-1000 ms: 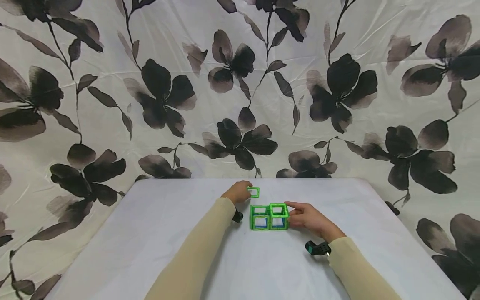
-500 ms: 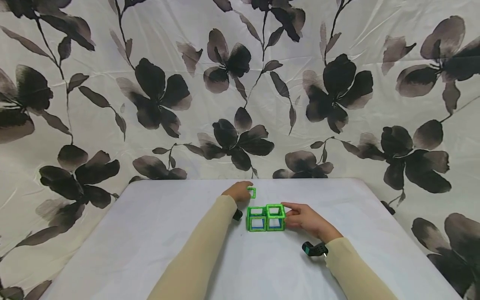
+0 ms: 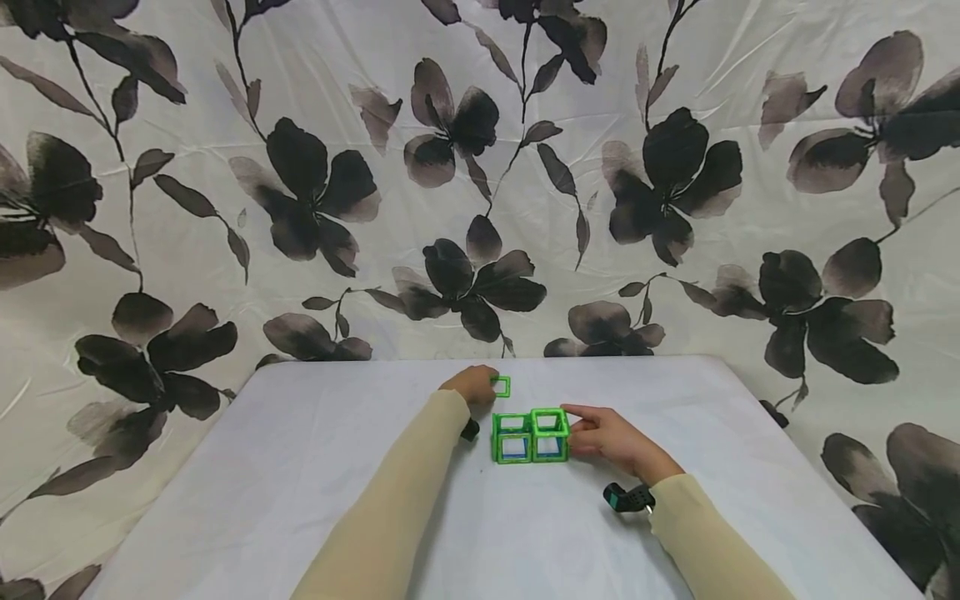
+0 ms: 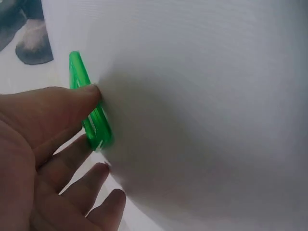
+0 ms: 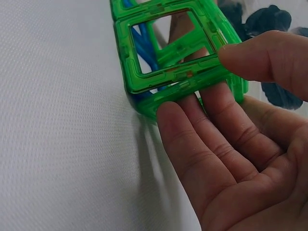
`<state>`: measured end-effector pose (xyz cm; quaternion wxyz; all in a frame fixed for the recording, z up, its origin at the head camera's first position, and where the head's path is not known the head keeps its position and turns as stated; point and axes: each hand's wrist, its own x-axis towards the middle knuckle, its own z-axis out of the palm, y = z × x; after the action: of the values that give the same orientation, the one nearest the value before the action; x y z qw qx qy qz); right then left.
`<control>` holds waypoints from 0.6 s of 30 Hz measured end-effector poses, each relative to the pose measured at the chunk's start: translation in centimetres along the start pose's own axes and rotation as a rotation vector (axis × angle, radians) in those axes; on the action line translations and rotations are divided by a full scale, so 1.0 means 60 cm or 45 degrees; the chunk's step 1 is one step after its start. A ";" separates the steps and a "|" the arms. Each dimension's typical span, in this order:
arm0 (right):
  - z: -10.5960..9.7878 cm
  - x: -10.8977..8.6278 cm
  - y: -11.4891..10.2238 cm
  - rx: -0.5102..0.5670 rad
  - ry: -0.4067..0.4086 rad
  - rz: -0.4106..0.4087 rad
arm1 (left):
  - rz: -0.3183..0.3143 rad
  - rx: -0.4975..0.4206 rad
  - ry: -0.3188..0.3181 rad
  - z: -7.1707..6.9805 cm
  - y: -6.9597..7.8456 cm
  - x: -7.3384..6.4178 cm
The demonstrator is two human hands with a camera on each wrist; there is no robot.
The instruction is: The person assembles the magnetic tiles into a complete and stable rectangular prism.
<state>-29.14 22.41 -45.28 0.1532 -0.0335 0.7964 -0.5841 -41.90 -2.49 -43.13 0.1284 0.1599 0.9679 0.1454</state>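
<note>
My left hand (image 3: 470, 386) pinches a green square-framed magnetic tile (image 4: 102, 126) near the far side of the table, the thumb across the frame in the left wrist view. Part of the tile is hidden behind the fingers. Closer in stands a structure of green magnetic tiles (image 3: 532, 435), two box shapes side by side, with blue frame edges (image 5: 146, 47) showing low inside. At its right end my right hand (image 3: 621, 442) holds it: the thumb lies on a green edge and the other fingers touch the end face.
A white cloth covers the table (image 3: 300, 467). Behind its far edge hangs a pale curtain (image 3: 570, 292) printed with dark flowers. Each wrist carries a black strapped device, the right one (image 3: 628, 498) showing more fully.
The head view has shifted slightly. My left hand has drawn a little to the left over the last half second, and more of the tile shows. The right hand stays at the structure.
</note>
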 end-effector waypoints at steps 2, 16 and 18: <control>0.000 0.002 0.002 0.007 0.003 0.001 | 0.009 0.024 0.012 0.001 -0.002 -0.001; 0.001 -0.001 -0.001 -0.008 -0.010 -0.004 | 0.086 0.103 0.103 -0.005 -0.012 -0.002; 0.001 -0.001 -0.001 -0.013 -0.001 -0.004 | 0.089 0.083 0.104 -0.006 -0.014 -0.002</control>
<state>-29.05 22.37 -45.23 0.1523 -0.0356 0.7993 -0.5802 -42.10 -3.37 -43.01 0.0783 0.1915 0.9704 0.1246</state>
